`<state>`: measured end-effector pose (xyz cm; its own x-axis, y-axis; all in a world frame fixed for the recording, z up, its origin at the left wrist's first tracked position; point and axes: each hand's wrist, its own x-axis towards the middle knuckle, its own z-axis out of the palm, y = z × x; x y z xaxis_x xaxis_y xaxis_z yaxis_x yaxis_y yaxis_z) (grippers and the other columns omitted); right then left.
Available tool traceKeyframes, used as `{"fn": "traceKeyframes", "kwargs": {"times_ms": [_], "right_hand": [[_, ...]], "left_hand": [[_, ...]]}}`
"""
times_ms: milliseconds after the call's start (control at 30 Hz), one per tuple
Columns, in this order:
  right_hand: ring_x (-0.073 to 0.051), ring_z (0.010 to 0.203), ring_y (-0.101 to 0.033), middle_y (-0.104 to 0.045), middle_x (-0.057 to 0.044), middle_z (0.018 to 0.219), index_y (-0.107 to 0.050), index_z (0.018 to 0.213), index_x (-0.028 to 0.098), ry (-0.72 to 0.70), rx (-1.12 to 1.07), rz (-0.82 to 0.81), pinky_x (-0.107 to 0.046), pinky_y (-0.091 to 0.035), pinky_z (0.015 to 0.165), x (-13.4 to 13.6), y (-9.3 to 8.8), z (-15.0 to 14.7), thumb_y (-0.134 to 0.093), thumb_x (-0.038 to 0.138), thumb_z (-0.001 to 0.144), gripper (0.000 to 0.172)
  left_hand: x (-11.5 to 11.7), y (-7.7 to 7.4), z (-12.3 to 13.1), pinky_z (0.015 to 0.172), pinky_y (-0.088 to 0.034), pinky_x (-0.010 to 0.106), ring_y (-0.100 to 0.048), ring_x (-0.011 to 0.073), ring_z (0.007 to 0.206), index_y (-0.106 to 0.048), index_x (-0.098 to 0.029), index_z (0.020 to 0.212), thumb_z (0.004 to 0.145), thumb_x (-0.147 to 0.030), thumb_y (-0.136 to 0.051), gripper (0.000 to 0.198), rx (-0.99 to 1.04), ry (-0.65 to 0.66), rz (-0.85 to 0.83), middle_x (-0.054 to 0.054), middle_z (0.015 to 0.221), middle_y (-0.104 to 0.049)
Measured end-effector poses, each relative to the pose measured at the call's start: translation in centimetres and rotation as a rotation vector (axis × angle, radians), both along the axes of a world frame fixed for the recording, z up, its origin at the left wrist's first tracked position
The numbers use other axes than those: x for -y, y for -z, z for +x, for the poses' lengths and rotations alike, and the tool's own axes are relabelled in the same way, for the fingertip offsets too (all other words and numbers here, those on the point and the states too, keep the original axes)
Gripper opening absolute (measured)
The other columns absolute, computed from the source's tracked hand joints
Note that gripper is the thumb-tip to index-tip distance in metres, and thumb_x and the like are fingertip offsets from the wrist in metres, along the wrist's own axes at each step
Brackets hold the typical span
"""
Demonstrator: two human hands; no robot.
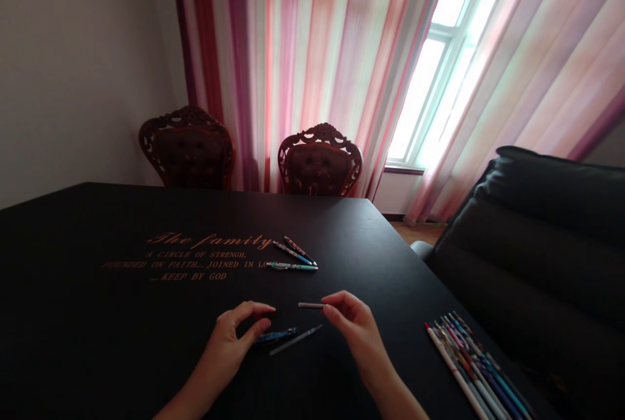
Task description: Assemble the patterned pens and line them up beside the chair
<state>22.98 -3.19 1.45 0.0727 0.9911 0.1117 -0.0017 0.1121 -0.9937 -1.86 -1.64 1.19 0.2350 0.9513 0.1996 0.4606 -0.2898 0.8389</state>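
Observation:
My right hand (352, 325) pinches a short, thin grey tube (309, 305) between thumb and fingertips. It looks like a pen part, but its exact kind is not clear. The tube points left, towards my left hand (239, 331), whose thumb and fingers are apart with nothing between them. Just beside the left thumb, a blue patterned pen barrel (277, 335) lies on the black table. A slim grey pen refill (295, 340) rests slantwise below it, between both hands.
Three patterned pens (293, 266) lie together farther back on the table (73, 316). Several more pens (471, 368) are lined up along its right edge. Two carved chairs (319, 163) stand behind, and a black leather seat (541, 257) is at right.

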Motion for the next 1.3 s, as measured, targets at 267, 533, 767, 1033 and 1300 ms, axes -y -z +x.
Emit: {"fn": "traceKeyframes", "kwargs": {"times_ms": [267, 533, 767, 1033, 1300], "right_hand": [[-0.017, 0.072, -0.056, -0.065, -0.003, 0.077, -0.07, 0.084, 0.018, -0.082, 0.074, 0.038, -0.027, -0.043, 0.066, 0.6, -0.1, -1.0, -0.073, 0.036, 0.077, 0.02], [-0.018, 0.075, -0.058, -0.063, -0.003, 0.08, -0.073, 0.085, 0.02, -0.041, 0.288, 0.215, -0.028, -0.044, 0.068, 1.0, -1.3, -0.9, -0.067, 0.023, 0.081, 0.008], [-0.017, 0.074, -0.06, -0.065, -0.002, 0.078, -0.073, 0.082, 0.02, -0.052, 0.323, 0.208, -0.028, -0.045, 0.068, 1.1, -1.1, -1.5, -0.07, 0.019, 0.079, 0.005], [-0.018, 0.073, -0.061, -0.068, -0.002, 0.077, -0.073, 0.08, 0.019, -0.122, 0.224, 0.112, -0.028, -0.047, 0.069, 1.6, 0.1, -3.5, -0.073, 0.02, 0.076, 0.005], [-0.017, 0.073, -0.057, -0.065, -0.002, 0.077, -0.07, 0.087, 0.018, -0.07, 0.096, 0.066, -0.027, -0.044, 0.067, 0.8, -0.2, -2.1, -0.07, 0.032, 0.079, 0.016]], "left_hand": [[0.7, -0.9, 0.5, 0.092, -0.04, 0.042, -0.064, 0.0254, 0.093, -0.071, -0.03, 0.097, 0.087, -0.044, -0.058, 0.022, -0.13, 0.016, 0.002, 0.0, 0.092, -0.072], [1.0, -1.3, 0.4, 0.096, -0.03, 0.047, -0.064, 0.0251, 0.095, -0.07, -0.033, 0.098, 0.087, -0.039, -0.06, 0.016, -0.225, -0.007, 0.056, -0.002, 0.094, -0.072], [1.2, -0.9, 0.4, 0.092, -0.029, 0.043, -0.064, 0.0224, 0.093, -0.07, -0.034, 0.097, 0.086, -0.038, -0.062, 0.014, -0.286, 0.016, 0.157, -0.003, 0.094, -0.073], [1.9, -1.0, 1.4, 0.086, -0.03, 0.039, -0.064, 0.0206, 0.09, -0.068, -0.034, 0.095, 0.088, -0.039, -0.062, 0.011, -0.291, 0.082, 0.178, -0.004, 0.091, -0.071], [2.0, -0.8, 1.1, 0.089, -0.029, 0.043, -0.058, 0.0242, 0.099, -0.064, -0.028, 0.09, 0.079, -0.033, -0.071, 0.013, -0.402, 0.036, 0.279, 0.0, 0.1, -0.065]]}}
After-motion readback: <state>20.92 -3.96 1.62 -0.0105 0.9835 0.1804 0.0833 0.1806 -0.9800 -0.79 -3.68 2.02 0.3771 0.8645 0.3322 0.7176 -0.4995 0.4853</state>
